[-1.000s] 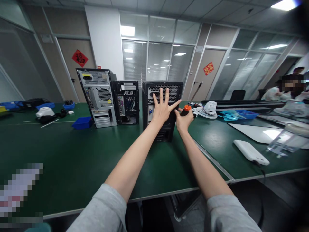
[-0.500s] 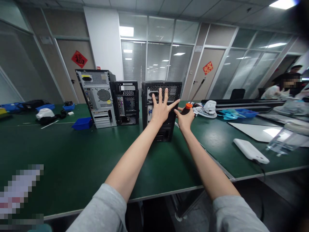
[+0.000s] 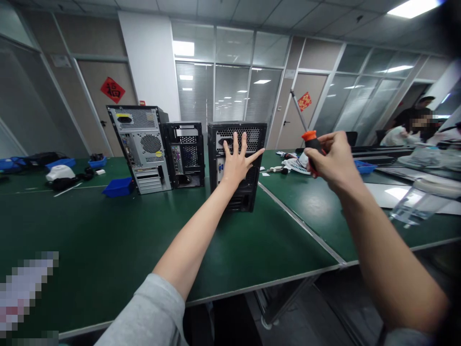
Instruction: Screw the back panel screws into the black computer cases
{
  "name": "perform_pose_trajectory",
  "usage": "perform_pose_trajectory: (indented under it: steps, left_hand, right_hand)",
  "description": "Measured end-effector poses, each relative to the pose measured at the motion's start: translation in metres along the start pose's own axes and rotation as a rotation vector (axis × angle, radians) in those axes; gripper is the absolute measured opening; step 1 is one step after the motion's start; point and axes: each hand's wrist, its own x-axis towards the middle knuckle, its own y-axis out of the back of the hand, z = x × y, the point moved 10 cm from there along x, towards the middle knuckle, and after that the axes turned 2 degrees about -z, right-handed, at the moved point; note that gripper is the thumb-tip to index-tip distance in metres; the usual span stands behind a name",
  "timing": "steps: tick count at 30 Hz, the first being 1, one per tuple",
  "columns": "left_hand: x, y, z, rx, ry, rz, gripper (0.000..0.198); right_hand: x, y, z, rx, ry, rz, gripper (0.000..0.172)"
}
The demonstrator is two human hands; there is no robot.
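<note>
My left hand (image 3: 237,161) lies with spread fingers over the back of a black computer case (image 3: 248,197), covering part of its ports and mesh. The case stands upright on the green table. To the right of it, raised above the table, my right hand (image 3: 333,156) is closed around a screwdriver (image 3: 312,143) with an orange and black handle. Its long metal shaft points up and to the left, clear of the case. A silver-grey computer case (image 3: 151,144) and an open black case frame (image 3: 189,163) stand to the left.
A blue tray (image 3: 118,187) sits before the silver-grey case. Farther left are a white object (image 3: 60,172) and more blue trays (image 3: 97,162). A clear container (image 3: 414,204) stands on the right. A metal seam (image 3: 306,226) crosses the green table (image 3: 173,230). Another person (image 3: 403,132) is at the far right.
My right hand has moved away from the case's right edge, going right and nearer to me with the screwdriver. My left hand stays spread on the case.
</note>
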Motion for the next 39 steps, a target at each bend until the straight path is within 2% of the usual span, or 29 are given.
perform_pose_trajectory:
  steps: [3,6,10,14,17,23,28,39]
  left_hand:
    - [0.0,0.001,0.0,0.004,-0.01,0.016,0.082]
    - [0.0,0.001,0.0,0.003,-0.018,0.025,0.084]
    - [0.0,0.0,0.0,-0.009,-0.019,0.017,0.08]
    - [0.0,0.0,0.0,-0.023,-0.012,-0.009,0.083]
    - [0.0,0.0,0.0,-0.032,-0.007,-0.02,0.086]
    - [-0.001,0.002,0.0,-0.029,-0.003,-0.012,0.086]
    - [0.0,0.002,0.0,-0.03,-0.01,0.015,0.081]
    - [0.0,0.0,0.0,-0.027,-0.011,0.019,0.087]
  right_hand:
    - [-0.009,0.017,-0.042,-0.368,0.181,-0.031,0.027]
    - [-0.025,0.017,-0.073,-0.696,0.348,-0.063,0.021]
    - [-0.044,0.012,-0.085,-1.068,0.386,-0.041,0.025]
    - [-0.057,0.003,-0.091,-1.256,0.423,-0.024,0.026]
    - [-0.06,-0.003,-0.091,-1.321,0.456,-0.015,0.022]
    - [-0.059,-0.012,-0.088,-1.303,0.505,-0.031,0.021]
    - [-0.06,-0.014,-0.088,-1.325,0.519,-0.022,0.019]
    - [-0.057,-0.021,-0.09,-1.323,0.483,-0.051,0.019]
